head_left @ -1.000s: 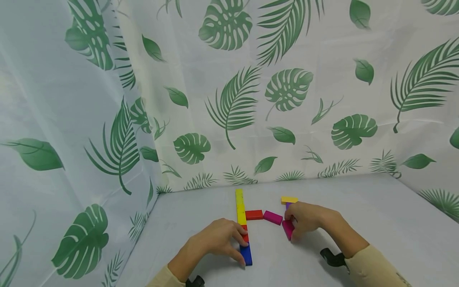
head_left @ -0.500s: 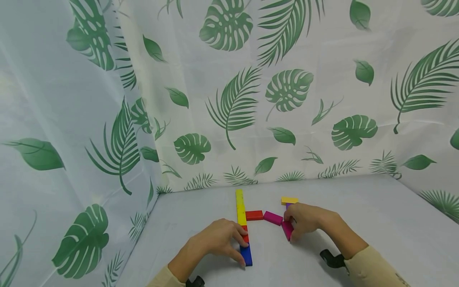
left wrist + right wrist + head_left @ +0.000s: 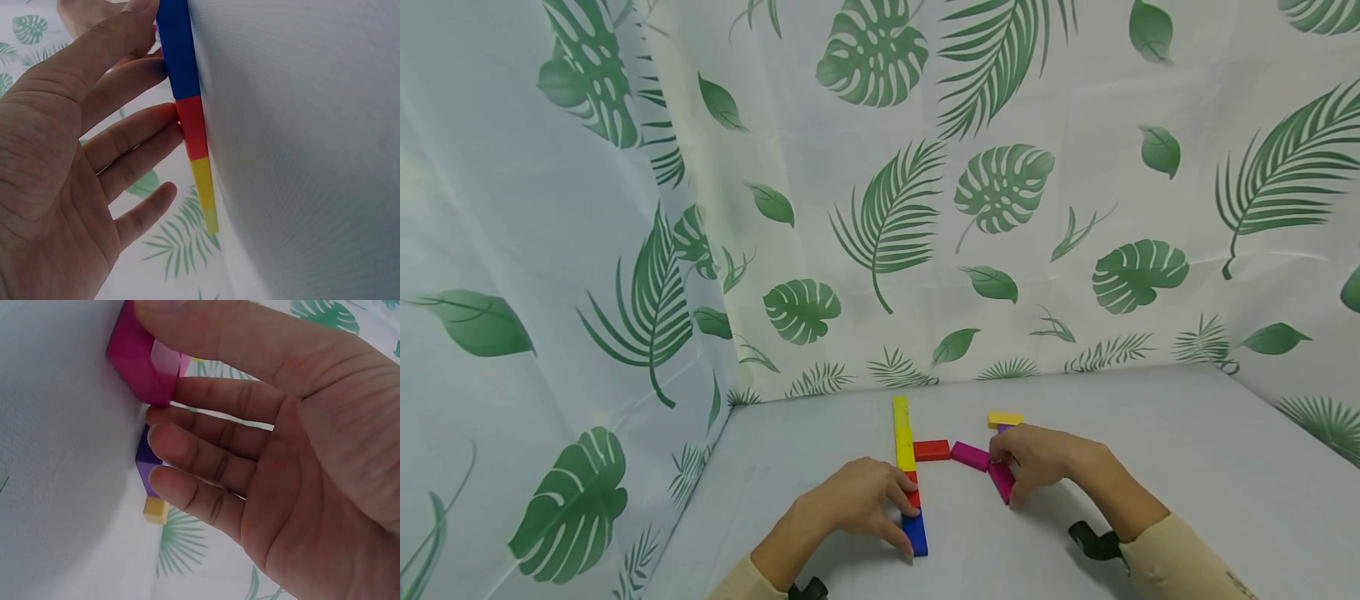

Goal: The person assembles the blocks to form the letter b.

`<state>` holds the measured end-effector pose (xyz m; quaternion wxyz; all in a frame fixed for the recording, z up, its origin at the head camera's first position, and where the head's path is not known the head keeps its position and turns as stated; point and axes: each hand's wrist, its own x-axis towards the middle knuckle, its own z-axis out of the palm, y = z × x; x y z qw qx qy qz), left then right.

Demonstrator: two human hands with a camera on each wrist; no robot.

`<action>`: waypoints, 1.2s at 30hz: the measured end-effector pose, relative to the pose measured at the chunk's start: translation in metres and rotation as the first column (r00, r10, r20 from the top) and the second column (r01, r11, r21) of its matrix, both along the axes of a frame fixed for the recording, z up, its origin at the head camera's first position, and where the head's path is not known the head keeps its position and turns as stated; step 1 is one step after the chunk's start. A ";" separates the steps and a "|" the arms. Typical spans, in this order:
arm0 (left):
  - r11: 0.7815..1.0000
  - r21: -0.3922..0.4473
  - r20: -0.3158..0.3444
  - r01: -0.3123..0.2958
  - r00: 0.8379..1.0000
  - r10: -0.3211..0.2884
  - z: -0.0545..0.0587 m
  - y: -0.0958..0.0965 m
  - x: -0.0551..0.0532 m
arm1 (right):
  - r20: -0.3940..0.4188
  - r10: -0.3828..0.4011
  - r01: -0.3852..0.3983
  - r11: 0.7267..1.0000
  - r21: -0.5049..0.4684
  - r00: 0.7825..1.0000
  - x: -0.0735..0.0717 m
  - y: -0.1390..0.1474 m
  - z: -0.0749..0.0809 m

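Observation:
My left hand [image 3: 857,500] holds the blue block [image 3: 917,527] between thumb and index finger, at the near end of a straight row. Its middle and ring fingertips touch the red block [image 3: 192,128] beyond the blue one. Further along the row lie yellow blocks [image 3: 905,442]. My right hand [image 3: 1041,458] pinches a slanted magenta block [image 3: 1002,483] between thumb and index finger. The far end of that block is right at a second magenta block [image 3: 971,456]. Its other fingers bend loosely beside a purple block [image 3: 149,469], mostly hidden by the hand in the head view.
Another red block [image 3: 932,450] bridges the yellow row and the second magenta block. A yellow-orange block [image 3: 1005,419] lies crosswise at the purple block's far end. The pale tabletop [image 3: 820,425] meets a leaf-patterned curtain [image 3: 895,325] at the back.
The right hand has shifted the slanted magenta block slightly left, closer against the other magenta block. The left hand has stayed in place.

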<state>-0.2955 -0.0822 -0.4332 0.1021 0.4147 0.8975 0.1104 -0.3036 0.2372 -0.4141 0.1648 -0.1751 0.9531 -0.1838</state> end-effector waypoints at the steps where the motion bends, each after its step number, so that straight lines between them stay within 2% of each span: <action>1: 1.000 0.000 0.000 0.000 1.000 0.000 0.000 0.000 0.000 | 0.004 -0.002 0.002 1.000 -0.003 1.000 0.000 0.000 0.000; 16: 1.000 -0.012 0.009 -0.019 1.000 0.019 -0.003 0.000 -0.001 | 0.011 -0.005 0.005 1.000 -0.007 1.000 0.001 0.000 0.001; 36: 1.000 -0.007 0.000 -0.007 1.000 0.007 -0.001 -0.001 -0.001 | 0.024 -0.007 0.007 1.000 -0.006 1.000 -0.002 0.000 -0.002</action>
